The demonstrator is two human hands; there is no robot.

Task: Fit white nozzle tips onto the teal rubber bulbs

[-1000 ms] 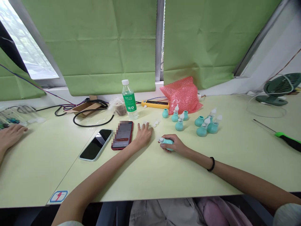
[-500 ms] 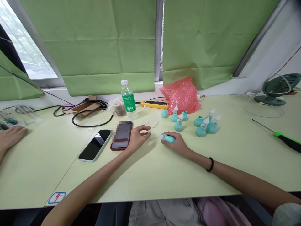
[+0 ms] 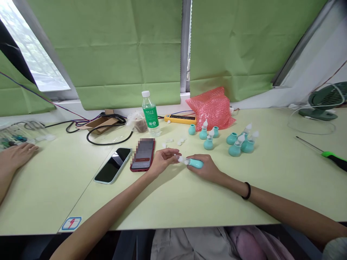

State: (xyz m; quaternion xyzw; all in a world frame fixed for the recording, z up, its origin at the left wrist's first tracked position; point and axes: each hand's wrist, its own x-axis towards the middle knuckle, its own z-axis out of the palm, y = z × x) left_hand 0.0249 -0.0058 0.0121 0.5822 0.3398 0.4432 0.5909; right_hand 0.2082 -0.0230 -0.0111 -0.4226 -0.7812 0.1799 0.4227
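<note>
My right hand (image 3: 205, 167) is closed around a teal rubber bulb (image 3: 195, 163) lying sideways on the pale green table (image 3: 173, 202), its neck pointing left. My left hand (image 3: 162, 160) pinches a small clear white tip (image 3: 180, 158) at the bulb's neck. A few loose white tips (image 3: 179, 141) lie just behind the hands. Several more teal bulbs, some with white tips fitted, stand upright behind to the right (image 3: 238, 143) and around (image 3: 206, 134).
A red phone (image 3: 143, 159) and a pale blue phone (image 3: 112, 165) lie left of my left hand. A water bottle (image 3: 150, 113), yellow power strip (image 3: 179, 118), pink bubble wrap (image 3: 210, 108), cables, a green-handled screwdriver (image 3: 330, 157) and a fan (image 3: 322, 101) surround them. Another person's hand (image 3: 16, 156) rests at far left.
My left hand went from lying flat near the loose tips to pinching one and bringing it right to the bulb's neck. My right hand kept hold of the bulb.
</note>
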